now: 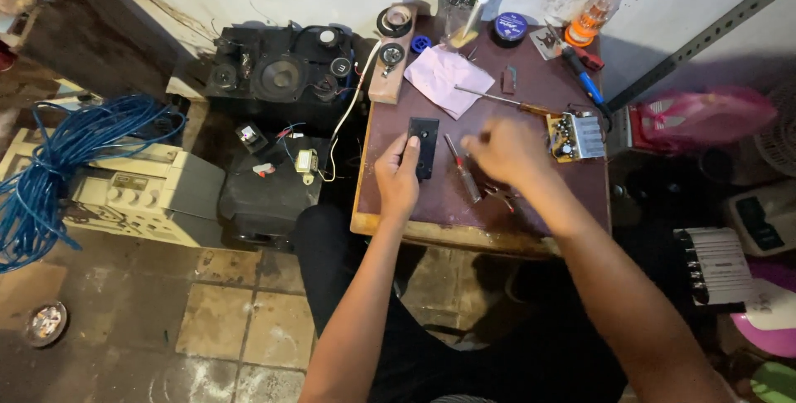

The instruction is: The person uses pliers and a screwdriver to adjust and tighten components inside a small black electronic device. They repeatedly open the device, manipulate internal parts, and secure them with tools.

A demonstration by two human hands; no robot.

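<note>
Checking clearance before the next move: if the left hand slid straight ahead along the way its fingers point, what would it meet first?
The left hand already touches the small black panel; beyond it lies the pink cloth, probably next, though depth is unclear.

Seen from above, a left hand (pixel 398 175) grips a small black rectangular panel (pixel 424 146) on a dark worktable (pixel 539 92). The right hand (pixel 506 150) (motion-blurred) hovers over a red-handled screwdriver (pixel 461 167), near a circuit board (pixel 574 136).

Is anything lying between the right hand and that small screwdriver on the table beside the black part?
Nothing visible. The right hand hovers just right of the small screwdriver, with only bare table between them. The left hand holds the black part on its other side.
</note>
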